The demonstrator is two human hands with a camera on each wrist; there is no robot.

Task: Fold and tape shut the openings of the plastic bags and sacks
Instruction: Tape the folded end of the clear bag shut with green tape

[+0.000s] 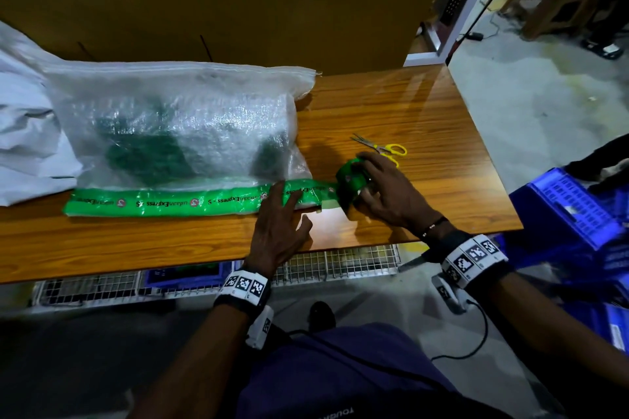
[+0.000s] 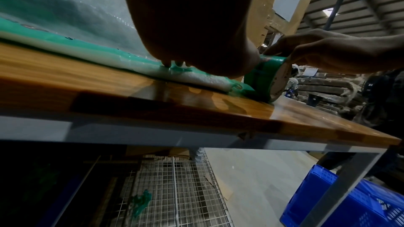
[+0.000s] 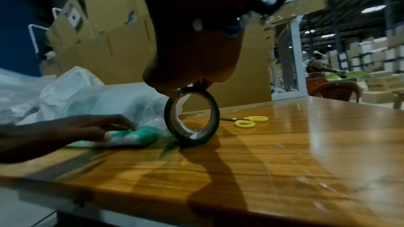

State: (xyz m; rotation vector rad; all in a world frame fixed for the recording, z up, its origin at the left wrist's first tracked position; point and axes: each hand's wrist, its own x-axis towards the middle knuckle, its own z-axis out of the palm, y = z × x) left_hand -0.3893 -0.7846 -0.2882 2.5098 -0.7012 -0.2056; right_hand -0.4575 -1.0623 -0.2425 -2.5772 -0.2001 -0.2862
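A translucent plastic sack (image 1: 177,126) with dark green contents lies on the wooden table (image 1: 408,105). Its folded near edge carries a strip of green printed tape (image 1: 170,202) (image 2: 72,40). My left hand (image 1: 279,218) (image 3: 87,127) presses straight fingers onto the strip's right end, near the sack's corner. My right hand (image 1: 381,190) (image 2: 328,53) grips the green tape roll (image 1: 352,184) (image 2: 266,78) (image 3: 192,116), which stands on edge on the table just right of the sack. The tape runs unbroken from the roll to the strip.
Yellow-handled scissors (image 1: 384,148) (image 3: 249,121) lie behind the roll. A white sack (image 1: 23,126) sits at the far left. Cardboard (image 1: 221,0) stands behind the table. Blue crates (image 1: 571,214) (image 2: 349,201) are at the right, wire mesh racks (image 1: 204,277) below the table.
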